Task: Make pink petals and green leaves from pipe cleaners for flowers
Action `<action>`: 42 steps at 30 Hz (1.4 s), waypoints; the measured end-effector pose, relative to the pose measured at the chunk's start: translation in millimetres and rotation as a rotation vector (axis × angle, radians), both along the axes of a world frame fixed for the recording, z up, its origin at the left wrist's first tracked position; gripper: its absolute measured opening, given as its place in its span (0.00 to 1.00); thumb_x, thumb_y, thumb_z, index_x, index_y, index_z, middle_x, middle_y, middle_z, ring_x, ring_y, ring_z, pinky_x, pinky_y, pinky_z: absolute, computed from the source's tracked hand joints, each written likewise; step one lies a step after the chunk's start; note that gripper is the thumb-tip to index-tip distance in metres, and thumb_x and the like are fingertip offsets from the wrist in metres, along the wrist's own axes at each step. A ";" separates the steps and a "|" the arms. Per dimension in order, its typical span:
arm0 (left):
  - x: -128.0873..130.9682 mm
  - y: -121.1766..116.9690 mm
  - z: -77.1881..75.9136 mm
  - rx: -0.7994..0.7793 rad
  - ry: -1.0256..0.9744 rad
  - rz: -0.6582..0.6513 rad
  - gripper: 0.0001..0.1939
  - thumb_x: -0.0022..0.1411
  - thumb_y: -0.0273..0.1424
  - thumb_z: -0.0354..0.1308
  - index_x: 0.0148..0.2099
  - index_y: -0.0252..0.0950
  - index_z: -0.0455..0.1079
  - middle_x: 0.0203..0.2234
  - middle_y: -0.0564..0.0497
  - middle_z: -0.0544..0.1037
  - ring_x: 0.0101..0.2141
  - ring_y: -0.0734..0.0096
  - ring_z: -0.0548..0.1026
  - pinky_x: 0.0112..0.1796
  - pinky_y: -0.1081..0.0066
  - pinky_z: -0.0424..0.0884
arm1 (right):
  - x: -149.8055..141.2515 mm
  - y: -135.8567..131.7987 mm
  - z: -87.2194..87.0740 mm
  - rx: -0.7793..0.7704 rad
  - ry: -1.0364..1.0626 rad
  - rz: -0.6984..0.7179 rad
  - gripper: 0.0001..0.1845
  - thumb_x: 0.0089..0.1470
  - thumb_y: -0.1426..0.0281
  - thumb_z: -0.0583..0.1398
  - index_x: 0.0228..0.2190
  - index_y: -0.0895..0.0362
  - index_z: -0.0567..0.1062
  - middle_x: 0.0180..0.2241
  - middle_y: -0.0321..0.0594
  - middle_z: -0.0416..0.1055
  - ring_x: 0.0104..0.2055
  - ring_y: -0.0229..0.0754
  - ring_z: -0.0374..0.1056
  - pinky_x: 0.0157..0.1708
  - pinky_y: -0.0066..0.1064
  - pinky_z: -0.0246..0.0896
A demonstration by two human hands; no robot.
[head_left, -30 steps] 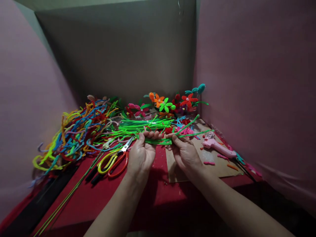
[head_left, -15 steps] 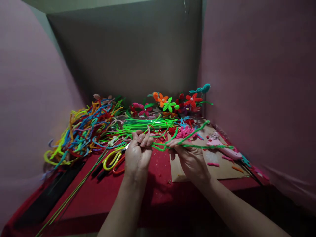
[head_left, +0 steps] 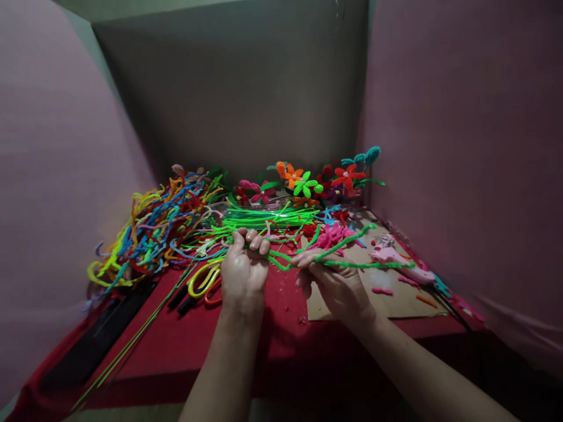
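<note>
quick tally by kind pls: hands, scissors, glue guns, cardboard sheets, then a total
Hands: 2, the left hand and the right hand
Scissors: 1, partly hidden
Pink glue gun: 1
Cardboard sheet: 1
Total: 5

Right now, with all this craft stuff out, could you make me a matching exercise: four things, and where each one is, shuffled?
Things:
1. Pink glue gun
2. Scissors
3. Forked green fuzzy stems
4. Mixed-colour pile of fuzzy stems

Places:
A. Heaped at the left end of the red table
B. Held between the left hand and the right hand
C. On the table's right side, beyond the right hand
D. Beside the left hand, yellow and red handles showing, blades out of sight

Right pairs: 1-C, 2-D, 3-B, 4-A
</note>
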State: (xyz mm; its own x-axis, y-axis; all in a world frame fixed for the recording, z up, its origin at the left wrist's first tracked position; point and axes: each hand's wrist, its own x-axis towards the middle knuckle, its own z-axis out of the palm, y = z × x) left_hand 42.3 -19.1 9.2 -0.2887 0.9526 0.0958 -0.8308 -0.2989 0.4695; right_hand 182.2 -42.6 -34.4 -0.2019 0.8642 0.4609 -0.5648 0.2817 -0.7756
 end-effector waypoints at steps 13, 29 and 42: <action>4.9 8.6 11.6 -0.127 -0.243 -0.118 0.18 0.67 0.26 0.34 0.24 0.36 0.50 0.10 0.62 0.45 0.09 0.84 0.44 0.11 0.77 0.43 | -10.3 -11.8 6.2 0.126 -0.107 0.102 0.11 0.55 0.69 0.55 0.28 0.56 0.76 0.20 0.36 0.67 0.17 0.31 0.59 0.17 0.25 0.54; -7.3 -1.8 27.3 0.036 -0.218 -0.027 0.19 0.65 0.38 0.41 0.24 0.38 0.47 0.11 0.63 0.45 0.10 0.84 0.45 0.11 0.79 0.45 | -21.0 -18.2 15.8 -0.158 0.245 0.108 0.14 0.54 0.62 0.56 0.22 0.57 0.67 0.21 0.32 0.57 0.19 0.28 0.57 0.15 0.22 0.48; -24.8 -13.8 4.5 0.062 -0.182 -0.125 0.18 0.68 0.30 0.33 0.23 0.38 0.45 0.11 0.63 0.40 0.10 0.83 0.42 0.10 0.77 0.42 | -19.0 -4.8 22.2 -0.459 0.463 0.019 0.16 0.50 0.59 0.58 0.21 0.57 0.64 0.17 0.33 0.65 0.13 0.27 0.47 0.12 0.20 0.37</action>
State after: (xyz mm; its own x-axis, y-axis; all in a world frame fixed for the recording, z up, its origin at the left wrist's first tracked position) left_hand 17.5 -32.9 13.8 -0.1868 0.9759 0.1127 -0.9325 -0.2123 0.2922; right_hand 163.1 -47.4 -12.2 -0.0880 0.9921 0.0889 -0.8712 -0.0334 -0.4898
